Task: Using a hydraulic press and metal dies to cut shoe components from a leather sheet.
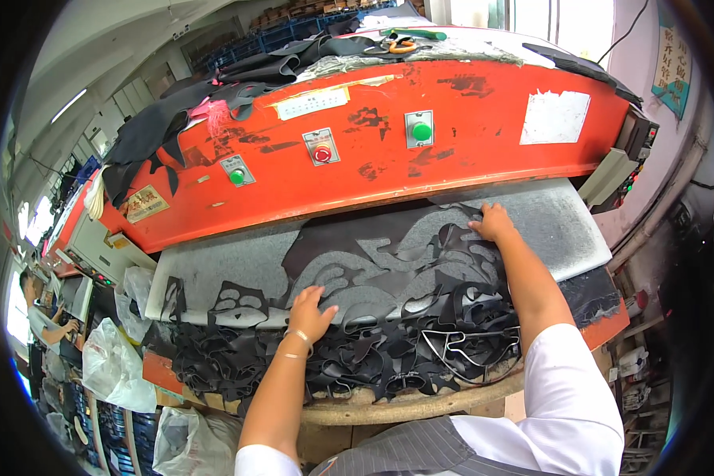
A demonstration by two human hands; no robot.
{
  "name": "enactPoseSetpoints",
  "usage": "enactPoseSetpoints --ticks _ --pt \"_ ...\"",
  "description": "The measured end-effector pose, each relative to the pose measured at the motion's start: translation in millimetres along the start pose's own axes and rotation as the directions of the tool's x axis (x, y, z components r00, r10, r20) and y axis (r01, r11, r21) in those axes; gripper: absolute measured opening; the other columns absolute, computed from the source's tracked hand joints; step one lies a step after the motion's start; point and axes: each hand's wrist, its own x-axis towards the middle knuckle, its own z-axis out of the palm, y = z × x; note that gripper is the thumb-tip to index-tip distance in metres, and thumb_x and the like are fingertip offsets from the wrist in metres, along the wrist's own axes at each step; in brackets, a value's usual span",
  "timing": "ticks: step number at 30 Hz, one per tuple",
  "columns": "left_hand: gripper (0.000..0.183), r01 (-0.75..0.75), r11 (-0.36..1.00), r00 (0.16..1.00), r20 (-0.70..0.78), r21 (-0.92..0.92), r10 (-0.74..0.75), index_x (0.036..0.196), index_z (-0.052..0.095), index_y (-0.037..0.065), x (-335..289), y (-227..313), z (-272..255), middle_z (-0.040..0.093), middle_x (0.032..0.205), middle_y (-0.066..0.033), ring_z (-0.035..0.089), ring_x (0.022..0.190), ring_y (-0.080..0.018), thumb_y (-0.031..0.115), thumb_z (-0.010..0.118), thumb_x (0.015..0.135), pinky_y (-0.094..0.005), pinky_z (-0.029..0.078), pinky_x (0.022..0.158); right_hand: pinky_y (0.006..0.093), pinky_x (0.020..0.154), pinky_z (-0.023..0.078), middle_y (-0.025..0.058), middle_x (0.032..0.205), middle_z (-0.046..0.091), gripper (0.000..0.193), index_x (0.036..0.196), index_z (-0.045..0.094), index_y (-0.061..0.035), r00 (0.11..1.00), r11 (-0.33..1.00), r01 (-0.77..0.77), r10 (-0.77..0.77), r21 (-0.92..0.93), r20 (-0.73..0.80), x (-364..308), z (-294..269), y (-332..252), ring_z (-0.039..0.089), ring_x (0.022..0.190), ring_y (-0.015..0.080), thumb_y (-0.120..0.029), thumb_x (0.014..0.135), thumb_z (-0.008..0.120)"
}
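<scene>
The dark sheet (pixel 325 242), riddled with curved cut-outs, lay across the middle of the pale grey surface (pixel 543 218), its far side close to the orange-red beam (pixel 285 198), while my left hand (pixel 312 315) was at the near edge with its fingers spread apart. My right hand (pixel 496 222) reached to the sheet's far right corner, its fingers bent (whether they were pinching the material, I could not tell). Black scraps (pixel 373 361) were heaped along the front, and a metal frame (pixel 454 341) lay on them near my right forearm.
</scene>
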Motion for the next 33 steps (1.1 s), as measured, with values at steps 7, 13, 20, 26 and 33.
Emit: enactPoseSetpoints --ticks 7,13,20,26,33 --pt "0.05 0.243 0.941 0.952 0.126 0.235 -0.278 0.11 0.06 0.006 66 6 19 0.06 0.109 -0.0139 0.054 0.107 -0.0346 0.04 0.076 0.077 -0.0447 0.043 0.094 0.053 0.086 0.048 0.0272 0.101 0.066 0.027 0.111 0.051 -0.0021 0.986 0.986 0.164 -0.165 0.041 0.017 33 31 43 0.063 0.097 0.0454 -0.024 0.095 0.048" --pt "0.022 0.127 0.965 0.969 0.18 0.23 -0.17 0.087 0.062 0.008 38 -14 10 0.064 0.09 -0.0115 0.056 0.093 -0.0347 0.029 0.07 0.084 -0.0424 0.044 0.083 0.0524 0.078 0.048 0.0233 0.098 0.065 0.02 0.103 0.048 -0.0042 0.964 0.958 0.265 -0.262 0.109 -0.034 -39 35 81 0.062 0.09 0.0436 -0.022 0.095 0.048" --pt "0.019 0.148 0.981 0.821 0.537 0.129 -0.195 0.087 0.063 0.004 8 1 -19 0.066 0.089 -0.0144 0.06 0.091 -0.0351 0.023 0.068 0.085 -0.0429 0.047 0.082 0.0522 0.076 0.048 0.0218 0.095 0.066 0.023 0.113 0.05 -0.0076 0.981 0.957 0.182 -0.192 0.226 0.023 -165 17 121 0.062 0.089 0.0423 -0.02 0.094 0.053" --pt "0.024 0.227 0.968 0.846 0.514 -0.109 -0.141 0.095 0.067 0.003 20 12 -44 0.066 0.087 -0.0139 0.064 0.079 -0.0267 0.022 0.072 0.083 -0.0352 0.05 0.072 0.0466 0.077 0.048 0.0149 0.092 0.064 0.035 0.116 0.055 -0.0073 0.978 0.989 0.145 -0.14 0.024 -0.154 -233 -24 114 0.06 0.087 0.0385 -0.018 0.085 0.067" --pt "0.031 0.027 0.995 0.998 0.062 -0.095 -0.021 0.095 0.067 0.001 136 -46 11 0.064 0.086 -0.0154 0.062 0.084 -0.0319 0.03 0.069 0.084 -0.0409 0.05 0.079 0.0389 0.074 0.051 0.0055 0.087 0.062 0.03 0.102 0.066 -0.008 0.631 0.607 0.755 -0.775 0.247 -0.022 -238 -25 -21 0.061 0.083 0.0252 -0.019 0.076 0.073"
